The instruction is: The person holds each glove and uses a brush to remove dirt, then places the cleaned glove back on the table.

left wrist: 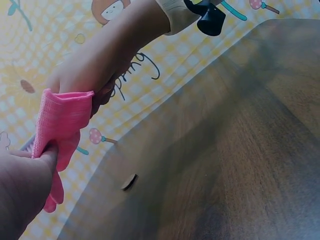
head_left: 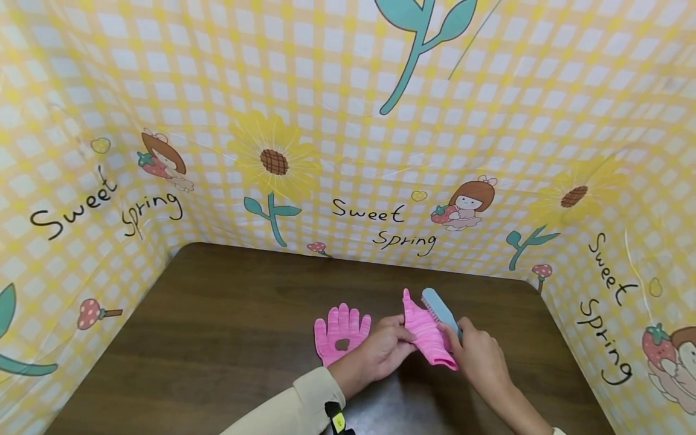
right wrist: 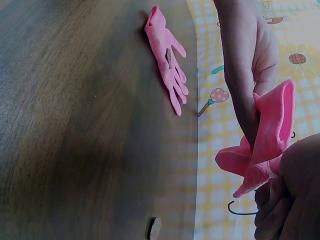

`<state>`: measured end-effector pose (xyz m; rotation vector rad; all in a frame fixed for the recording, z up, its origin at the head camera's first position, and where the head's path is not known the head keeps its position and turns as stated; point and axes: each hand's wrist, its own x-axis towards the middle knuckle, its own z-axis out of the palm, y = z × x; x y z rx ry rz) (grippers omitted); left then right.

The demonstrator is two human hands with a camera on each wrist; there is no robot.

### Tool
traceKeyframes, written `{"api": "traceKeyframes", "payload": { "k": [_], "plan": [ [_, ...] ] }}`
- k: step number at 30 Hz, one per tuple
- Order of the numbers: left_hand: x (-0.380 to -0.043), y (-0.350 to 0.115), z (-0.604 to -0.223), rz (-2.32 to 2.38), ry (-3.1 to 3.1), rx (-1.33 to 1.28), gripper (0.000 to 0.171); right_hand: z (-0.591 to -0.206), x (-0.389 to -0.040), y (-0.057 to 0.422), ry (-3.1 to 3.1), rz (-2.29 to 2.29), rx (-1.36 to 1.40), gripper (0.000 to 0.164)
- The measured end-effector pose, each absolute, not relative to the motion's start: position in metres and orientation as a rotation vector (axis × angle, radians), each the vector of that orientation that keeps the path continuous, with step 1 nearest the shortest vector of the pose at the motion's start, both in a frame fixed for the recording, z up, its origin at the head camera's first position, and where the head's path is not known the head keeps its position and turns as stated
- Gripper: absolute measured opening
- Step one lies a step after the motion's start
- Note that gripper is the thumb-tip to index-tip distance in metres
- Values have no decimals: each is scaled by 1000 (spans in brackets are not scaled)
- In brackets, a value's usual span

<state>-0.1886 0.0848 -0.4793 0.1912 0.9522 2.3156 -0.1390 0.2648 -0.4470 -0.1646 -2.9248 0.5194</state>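
A pink knit glove (head_left: 424, 332) is held up over the table, its cuff toward the person. My left hand (head_left: 386, 351) pinches one side of it between thumb and fingers, as the left wrist view also shows. In my right hand (head_left: 484, 356) is the handle of a light blue brush (head_left: 443, 311), whose bristles face the glove and meet its upper right side. The right thumb lies near the cuff. Left of the hands, a second pink glove (head_left: 338, 325) lies flat with fingers spread, a brown patch (head_left: 342, 344) on it; my left forearm covers its lower part.
On the dark wooden table (head_left: 228, 314) a small thin brown piece (left wrist: 129, 182) shows in the left wrist view, below the hands. A yellow checked cloth (head_left: 348, 151) with printed flowers and figures walls the table at the back and both sides.
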Motion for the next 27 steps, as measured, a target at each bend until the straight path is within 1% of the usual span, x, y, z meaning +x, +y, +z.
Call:
{"api": "traceKeyframes", "payload": {
  "k": [5, 12, 15, 21, 27],
  "plan": [
    [-188, 86, -482, 2329, 969, 201, 64, -449, -142, 273, -2914, 509, -177, 41],
    [-189, 83, -483, 2355, 1017, 196, 63, -447, -139, 282, -2917, 554, -243, 50],
    [-189, 82, -483, 2345, 1016, 174, 63, -444, -131, 271, -2926, 595, -202, 48],
    [-192, 84, -477, 2334, 1012, 173, 64, -443, -120, 244, -2917, 591, -6, 34],
    [-192, 83, -476, 2321, 1027, 161, 64, -447, -120, 240, -2886, 535, 6, 34]
  ]
}}
